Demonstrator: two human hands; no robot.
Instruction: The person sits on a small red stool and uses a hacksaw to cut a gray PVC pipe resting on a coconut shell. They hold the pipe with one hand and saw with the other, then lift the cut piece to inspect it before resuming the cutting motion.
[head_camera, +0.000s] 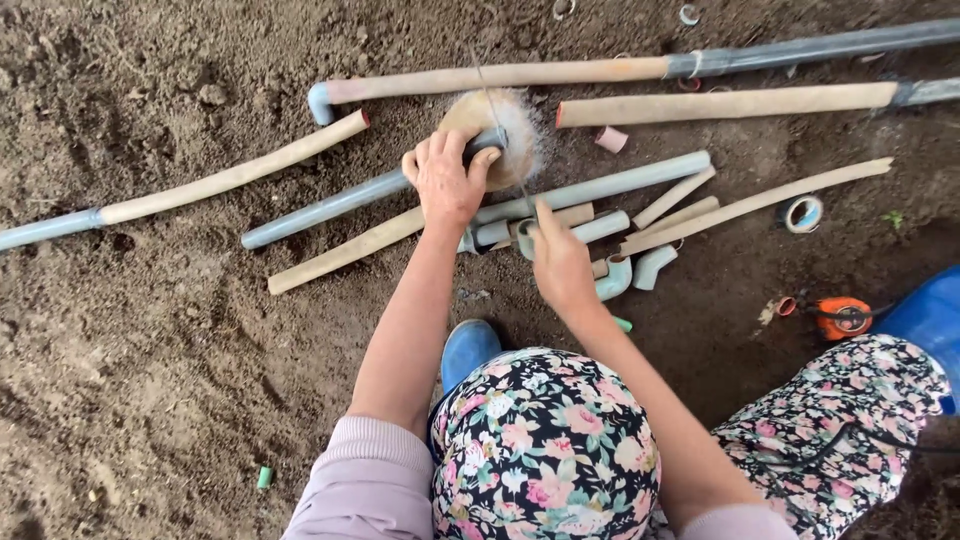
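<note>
I'm seeing a tape roll (802, 213) lying on the soil (150, 330) at right, an orange tool (843, 317) sitting nearer, two grey elbows (640, 270), a pink coupling (611, 139), and a small green cap (264, 477) lying bottom left

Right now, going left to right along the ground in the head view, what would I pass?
Small green piece → blue boot toe → left hand on a grey pipe → right hand → grey elbow fitting → tape roll → orange tape measure.
</note>
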